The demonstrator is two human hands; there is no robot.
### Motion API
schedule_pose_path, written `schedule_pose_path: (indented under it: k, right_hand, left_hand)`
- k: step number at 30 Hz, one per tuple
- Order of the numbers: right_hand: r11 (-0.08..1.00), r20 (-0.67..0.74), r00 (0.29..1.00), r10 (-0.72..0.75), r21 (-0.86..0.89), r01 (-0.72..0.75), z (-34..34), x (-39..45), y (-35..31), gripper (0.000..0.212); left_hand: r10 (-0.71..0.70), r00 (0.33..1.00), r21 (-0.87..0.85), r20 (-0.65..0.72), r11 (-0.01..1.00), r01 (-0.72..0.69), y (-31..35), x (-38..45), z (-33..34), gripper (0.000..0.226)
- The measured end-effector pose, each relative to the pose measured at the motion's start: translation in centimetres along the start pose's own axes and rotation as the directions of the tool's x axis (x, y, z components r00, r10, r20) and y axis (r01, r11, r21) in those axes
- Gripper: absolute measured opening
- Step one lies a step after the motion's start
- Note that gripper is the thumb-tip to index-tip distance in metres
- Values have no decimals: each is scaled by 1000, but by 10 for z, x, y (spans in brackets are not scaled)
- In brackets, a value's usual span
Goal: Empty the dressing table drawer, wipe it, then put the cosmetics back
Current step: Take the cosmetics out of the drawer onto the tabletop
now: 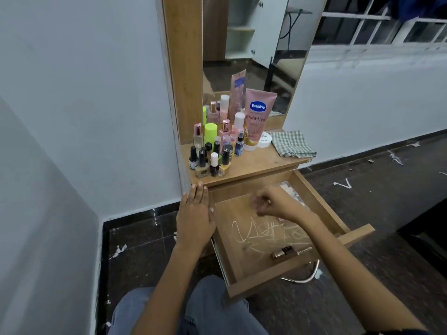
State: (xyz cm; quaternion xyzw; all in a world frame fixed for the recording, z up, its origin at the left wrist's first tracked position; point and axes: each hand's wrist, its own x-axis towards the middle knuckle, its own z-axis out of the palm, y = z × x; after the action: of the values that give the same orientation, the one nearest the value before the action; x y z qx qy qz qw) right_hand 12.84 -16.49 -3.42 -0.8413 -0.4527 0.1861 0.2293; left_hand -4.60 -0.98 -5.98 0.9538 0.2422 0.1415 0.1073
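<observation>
The drawer (278, 238) stands pulled out in the lower middle of the frame, its wooden floor marked with pale scribbles, and a small brown bottle (284, 253) and a slim tube (305, 250) lie near its front wall. My right hand (271, 204) hangs over the back of the drawer with fingers curled; it is blurred, so I cannot tell whether it pinches anything. My left hand (196, 213) rests flat, fingers straight, against the drawer's left edge. Above, at the centre of the frame, the cosmetics (215, 151) crowd the tabletop (261, 163) beside a pink Vaseline tube (256, 117), with a checked cloth (292, 143) folded to their right.
</observation>
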Motion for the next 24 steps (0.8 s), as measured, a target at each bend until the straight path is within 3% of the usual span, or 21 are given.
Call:
schedule_pose_path:
  k: [3, 8, 10, 15, 21, 24]
  right_hand:
    - [990, 286, 949, 133, -72, -117, 1, -13, 24, 24]
    - [955, 434, 866, 247, -261, -142, 16, -21, 43, 33]
    - [956, 438, 862, 256, -249, -157, 18, -20, 47, 34]
    - [979, 225, 966, 128, -186, -86, 19, -18, 55, 23]
    - [936, 309, 916, 254, -315, -154, 19, -28, 57, 50]
    - [930, 302, 922, 240, -343, -130, 27, -28, 56, 47]
  left_hand:
    - [-5, 1000, -16, -29, 1000, 4, -1, 0, 3, 55]
    - [-1, 1000, -8, -28, 1000, 0, -4, 1, 8, 53]
    - [2, 999, 0, -50, 1000, -2, -4, 2, 10, 51]
    - [-18, 996, 4, -93, 1000, 18, -2, 5, 10, 52]
    - [-15, 998, 38, -67, 999, 18, -2, 5, 9, 54]
    - [-15, 997, 49, -81, 999, 19, -2, 5, 9, 53]
